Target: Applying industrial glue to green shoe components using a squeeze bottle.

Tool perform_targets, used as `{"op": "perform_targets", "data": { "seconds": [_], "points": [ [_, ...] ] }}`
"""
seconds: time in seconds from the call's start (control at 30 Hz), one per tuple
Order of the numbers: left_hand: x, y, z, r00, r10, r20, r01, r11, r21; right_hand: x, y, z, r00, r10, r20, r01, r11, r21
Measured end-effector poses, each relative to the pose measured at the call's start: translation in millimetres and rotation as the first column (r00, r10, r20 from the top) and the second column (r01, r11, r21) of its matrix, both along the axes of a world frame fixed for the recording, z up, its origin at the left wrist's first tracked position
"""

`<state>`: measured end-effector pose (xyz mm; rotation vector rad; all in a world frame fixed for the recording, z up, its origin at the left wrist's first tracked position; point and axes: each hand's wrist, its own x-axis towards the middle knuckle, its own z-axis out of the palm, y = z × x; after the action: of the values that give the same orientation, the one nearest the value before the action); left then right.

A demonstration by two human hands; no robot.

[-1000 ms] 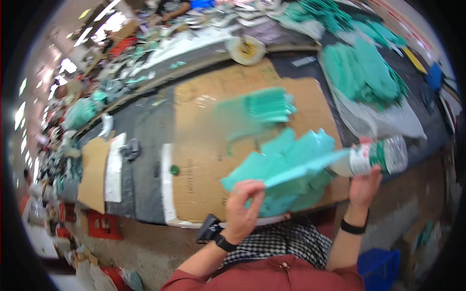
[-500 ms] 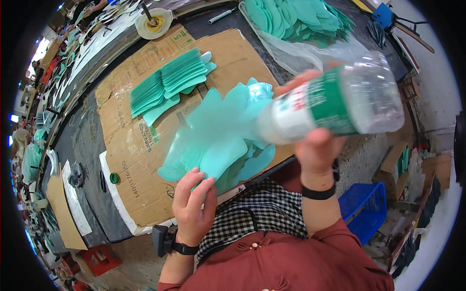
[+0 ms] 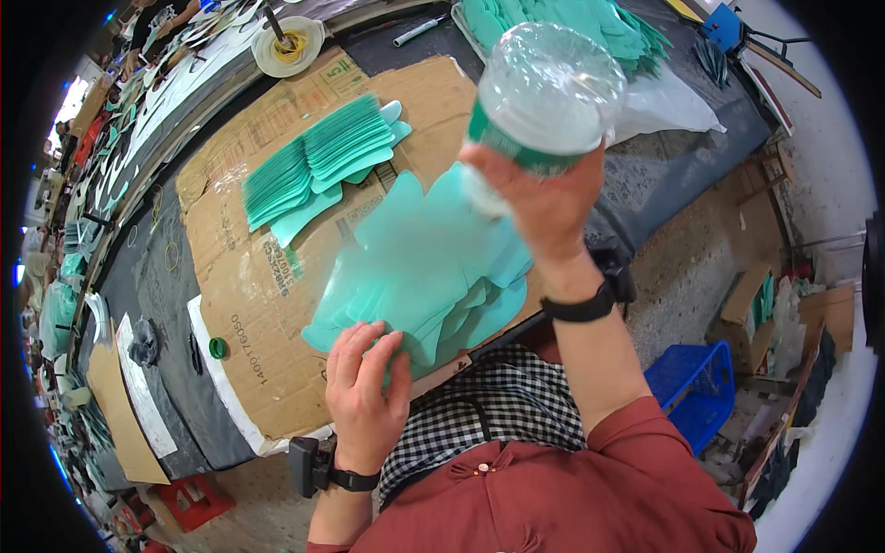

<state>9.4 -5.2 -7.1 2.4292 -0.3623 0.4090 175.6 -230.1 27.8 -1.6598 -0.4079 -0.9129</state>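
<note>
A clear plastic bottle [image 3: 553, 88] with a green label is gripped in my right hand [image 3: 546, 201], its base up toward me and its neck tilted down over the cut pieces. Beneath it, thin teal shaped pieces [image 3: 415, 304] lie fanned out and overlapping on a cardboard sheet [image 3: 249, 341]. The fingertips of my left hand [image 3: 369, 392] rest on the near edge of these pieces, the fingers stretched out and holding nothing. A blur over the middle of the pieces hides detail there. The bottle's mouth cannot be made out.
Behind, a neat row of teal pieces [image 3: 318, 157] stands on the cardboard. A larger heap [image 3: 590, 37] lies at the far right by a white plastic bag [image 3: 668, 111]. A green cap [image 3: 218, 347] lies left, a tape roll [image 3: 288, 46] at the back. A blue crate [image 3: 691, 396] stands right.
My right hand has swung the bottle left and turned it from lying nearly sideways to base up and neck down. My left hand has stayed at the near edge of the pieces.
</note>
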Motion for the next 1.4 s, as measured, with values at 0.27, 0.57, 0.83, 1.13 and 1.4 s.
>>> {"op": "perform_targets", "data": {
  "seconds": [0.27, 0.57, 0.83, 1.13, 1.4],
  "points": [
    [-11.3, -0.5, -2.8, 0.988, 0.057, -0.144, -0.053, 0.998, 0.031, -38.9, 30.4, 3.6, 0.961, 0.254, 0.107, -0.253, 0.967, -0.027],
    [-4.9, -5.7, 1.3, 0.994, 0.031, -0.102, -0.036, 0.999, -0.040, 11.6, -22.0, 1.0, 0.967, -0.188, 0.169, 0.201, 0.977, -0.065],
    [-7.4, -1.6, 1.7, 0.988, 0.047, -0.149, -0.063, 0.993, -0.102, -18.7, -31.2, -13.2, 0.993, 0.108, -0.040, -0.088, 0.935, 0.342],
    [-23.0, 14.9, 4.3, 0.984, 0.122, -0.131, -0.142, 0.978, -0.156, -48.8, 54.3, 7.8, 0.906, 0.424, 0.001, -0.421, 0.901, -0.102],
    [-59.9, 62.8, -45.7, 0.898, 0.369, -0.239, -0.303, 0.913, 0.273, -74.2, 94.7, 15.8, 0.762, 0.647, 0.033, -0.632, 0.753, -0.182]
  ]
}}
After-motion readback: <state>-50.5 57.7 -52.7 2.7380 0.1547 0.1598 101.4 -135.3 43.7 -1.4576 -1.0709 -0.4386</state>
